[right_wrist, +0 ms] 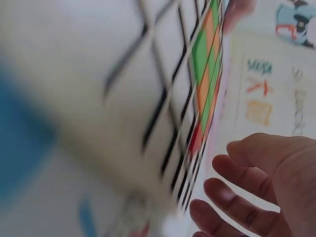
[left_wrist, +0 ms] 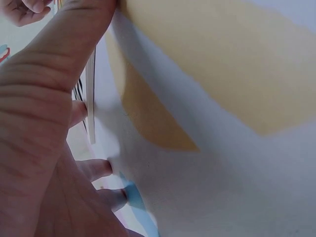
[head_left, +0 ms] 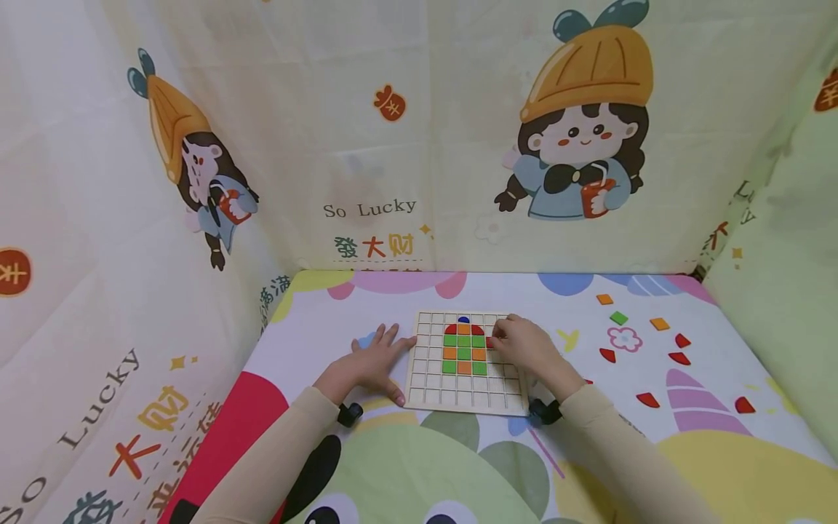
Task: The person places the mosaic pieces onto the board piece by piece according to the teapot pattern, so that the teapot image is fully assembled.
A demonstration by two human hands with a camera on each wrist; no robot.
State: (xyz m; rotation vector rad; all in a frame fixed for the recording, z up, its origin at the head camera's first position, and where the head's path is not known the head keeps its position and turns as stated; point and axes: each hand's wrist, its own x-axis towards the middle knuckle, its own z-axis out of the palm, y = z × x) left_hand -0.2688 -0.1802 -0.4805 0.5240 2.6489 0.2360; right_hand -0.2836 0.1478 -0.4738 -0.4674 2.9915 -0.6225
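In the head view a square wooden grid board (head_left: 432, 397) lies on the table, with green, orange, red and blue pieces set in its cells. My left hand (head_left: 369, 364) is spread at the board's left side, its thumb and index finger at the edge. Loosely bent, the fingers of my right hand (head_left: 530, 353) hover over the right part of the board. Close to those fingertips is a red piece (head_left: 489, 342). The right wrist view shows nothing between thumb (right_wrist: 261, 150) and fingers, and a red piece (right_wrist: 194, 139) on the grid beside them.
To the right of the board lie loose flat pieces: orange squares (head_left: 659, 324), a green square (head_left: 618, 318) and several red rounded pieces (head_left: 744, 405). A printed cloth (head_left: 497, 444) covers the table. Patterned fabric walls (head_left: 471, 167) stand behind and at both sides.
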